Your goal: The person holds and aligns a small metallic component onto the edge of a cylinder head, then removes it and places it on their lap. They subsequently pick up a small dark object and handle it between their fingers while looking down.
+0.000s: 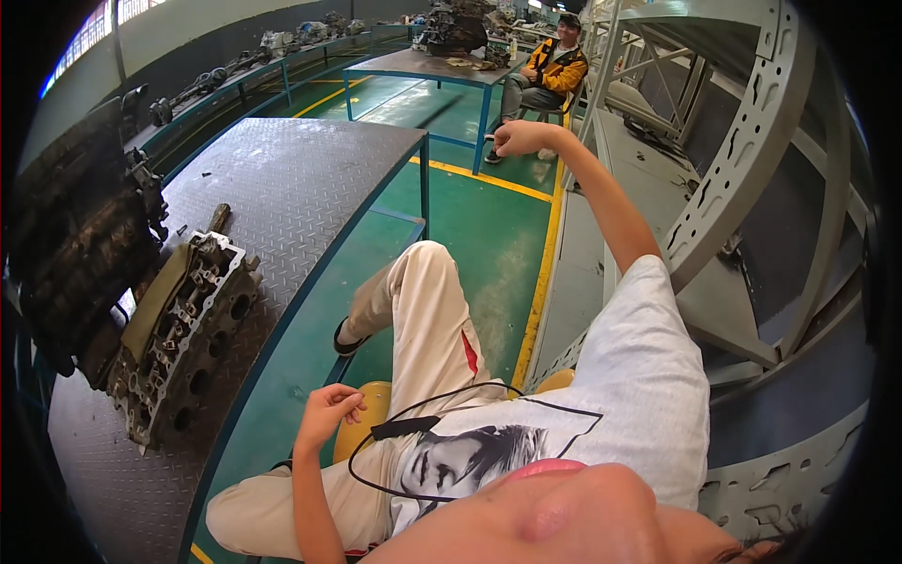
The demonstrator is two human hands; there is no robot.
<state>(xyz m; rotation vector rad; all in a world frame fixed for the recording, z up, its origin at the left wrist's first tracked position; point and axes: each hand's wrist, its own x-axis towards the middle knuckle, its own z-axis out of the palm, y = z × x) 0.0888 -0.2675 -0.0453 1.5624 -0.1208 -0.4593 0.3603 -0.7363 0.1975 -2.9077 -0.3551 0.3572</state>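
My left hand hovers above my lap, beside a yellow stool seat. Its fingers are loosely bent and somewhat apart, with nothing visible in them. Stretched out to the far right, my right hand is closed like a fist above the floor. I see no object in it. On the metal workbench to my left lies an engine cylinder head, its row of round ports facing the bench edge. Neither hand touches it. A brown strip of cloth or board lies along its far side.
A large dark engine part stands at the bench's left. Grey perforated shelving rises close on my right. Another blue-legged table holds engine parts ahead. A person in a yellow and black jacket sits beside it. Yellow lines mark the green floor.
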